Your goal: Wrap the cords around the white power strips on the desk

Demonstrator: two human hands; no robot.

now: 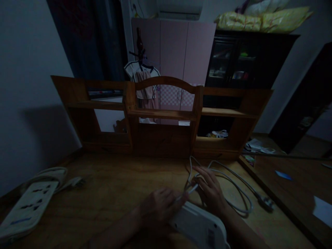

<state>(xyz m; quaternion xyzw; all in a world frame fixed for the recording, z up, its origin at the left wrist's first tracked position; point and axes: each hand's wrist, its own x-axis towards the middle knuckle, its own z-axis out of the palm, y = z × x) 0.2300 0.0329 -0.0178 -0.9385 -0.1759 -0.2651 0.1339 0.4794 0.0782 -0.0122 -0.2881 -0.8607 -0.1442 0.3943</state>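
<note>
A white power strip (199, 226) lies on the wooden desk (111, 193) close to me, its grey cable (233, 181) looped out to the right and ending in a dark plug (266, 203). My left hand (158, 207) is closed on the cable where it leaves the strip's front end. My right hand (211, 190) rests just right of it, fingers curled round loops of the same cable. The room is dim.
A second white power strip (28, 207) with its coiled cord lies at the desk's left edge. A wooden shelf unit (160, 114) stands along the back of the desk. Papers (323, 209) lie on a side table to the right.
</note>
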